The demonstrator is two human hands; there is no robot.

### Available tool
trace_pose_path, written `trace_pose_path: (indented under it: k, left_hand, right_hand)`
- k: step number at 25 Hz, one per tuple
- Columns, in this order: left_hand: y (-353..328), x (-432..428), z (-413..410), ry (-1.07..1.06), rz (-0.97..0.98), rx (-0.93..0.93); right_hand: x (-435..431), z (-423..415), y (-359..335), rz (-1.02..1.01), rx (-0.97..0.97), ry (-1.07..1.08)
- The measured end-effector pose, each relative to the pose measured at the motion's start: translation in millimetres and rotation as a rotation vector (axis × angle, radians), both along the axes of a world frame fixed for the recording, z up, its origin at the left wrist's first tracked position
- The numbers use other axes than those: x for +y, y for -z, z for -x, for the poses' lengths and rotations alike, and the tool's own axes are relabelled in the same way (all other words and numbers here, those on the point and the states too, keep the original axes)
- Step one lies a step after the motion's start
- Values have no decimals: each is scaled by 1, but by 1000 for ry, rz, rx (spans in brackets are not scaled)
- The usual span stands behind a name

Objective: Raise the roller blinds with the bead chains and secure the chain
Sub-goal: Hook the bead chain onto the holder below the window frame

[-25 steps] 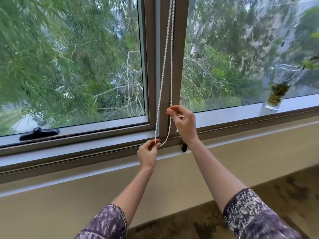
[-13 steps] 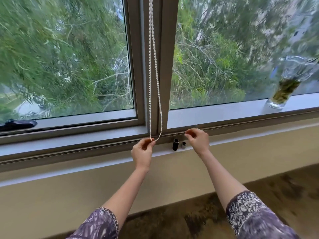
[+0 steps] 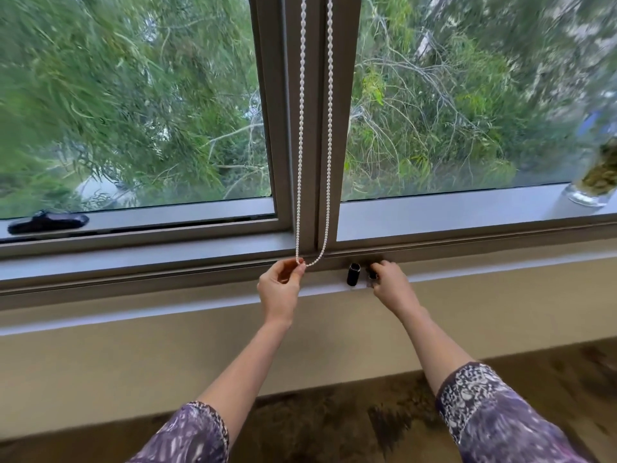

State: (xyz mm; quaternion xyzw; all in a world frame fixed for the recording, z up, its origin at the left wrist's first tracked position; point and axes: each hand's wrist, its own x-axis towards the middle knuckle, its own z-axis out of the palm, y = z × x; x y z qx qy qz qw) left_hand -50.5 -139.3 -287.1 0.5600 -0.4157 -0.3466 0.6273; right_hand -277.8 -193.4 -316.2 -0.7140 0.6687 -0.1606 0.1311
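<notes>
1. Far left: a black window handle [image 3: 48, 222] lies flat on the lower frame of the left pane. It is not part of the task.
2. Progress: both panes show bare glass all the way up and no blind fabric is in view, so the raising looks done or nearly done. Securing is what's left.
3. The white bead chain [image 3: 301, 128] hangs as two strands down the centre mullion. Its bottom loop sags just above the sill [image 3: 133, 259], loose and not hooked on anything.
4. The left hand [image 3: 280, 287] is below the mullion. Thumb and forefinger pinch the left strand at the bottom of the loop, with the other fingers curled.
5. Just right of the loop, a black cylinder [image 3: 353, 275] stands upright on the sill edge. It is probably the chain holder. The chain is near it but not touching.
6. The right hand [image 3: 392, 287] is right of the cylinder with its fingers curled. The tips are closed on a small fitting [image 3: 371, 277] beside the cylinder. What the fitting is can't be told.
7. To do, as I read it: bring the loop over to the holder, seat it, then let go.
8. Container, far right on the sill: a clear glass vase [image 3: 591, 195], cut off by the frame edge, holds green plant cuttings. Water level can't be told. It is well apart from the hands.
</notes>
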Motion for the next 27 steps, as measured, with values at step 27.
trace_pose_path:
  k: [27]
  left_hand:
    - [0,41,-19,227,53,-124]
  right_hand:
    - [101,-112,-76,392,-111,-163]
